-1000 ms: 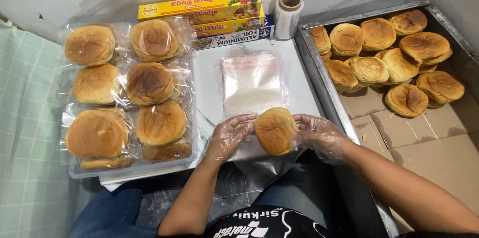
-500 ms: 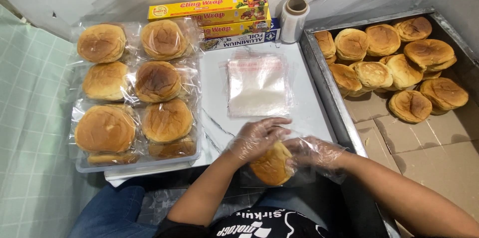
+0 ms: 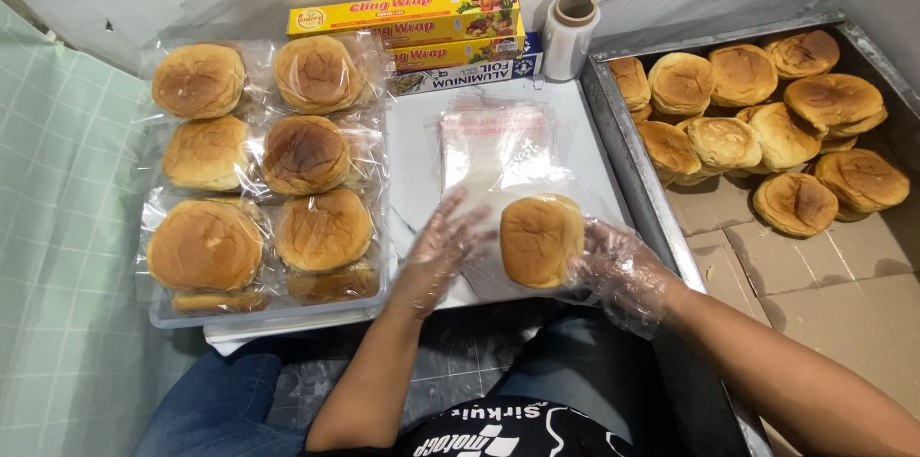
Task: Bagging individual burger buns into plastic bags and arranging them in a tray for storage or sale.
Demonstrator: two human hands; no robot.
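Head view: both hands gloved in thin clear plastic.

Right hand [image 3: 623,270] has its grip closed on a round golden-brown bun [image 3: 541,239], fingers wrapped round the bun's right edge. The bun sits low over the near edge of the white worktop [image 3: 417,155], inside or against a clear plastic bag [image 3: 484,275]; can't tell which, the film is too sheer.

Left hand [image 3: 439,251] is released, fingers spread flat, palm down on the clear bag just left of the bun. Touching the film, not clearly touching the bun.

Beyond the bun, mid-worktop: flat stack of clear plastic bags with a red strip along the top [image 3: 495,141], lying apart from both hands.

Left of the worktop: clear shallow tray [image 3: 268,308] holding bagged round buns [image 3: 259,165], two columns, three rows, more tucked under the near row.

Far edge by the wall: stacked yellow film-wrap cartons [image 3: 407,18] over a blue-and-white foil carton [image 3: 470,76]. Bare roll of clear film [image 3: 570,34] stands upright just right of them.

Right side: metal-rimmed tray [image 3: 628,146] lined with brown cardboard [image 3: 824,299]. Pile of unbagged brown buns [image 3: 757,122] fills its far end, near part shows cardboard.

Bottom of frame: blue denim leg [image 3: 216,409] and a black shirt with white print [image 3: 508,430]. Pale green tiled floor [image 3: 57,227] at left.
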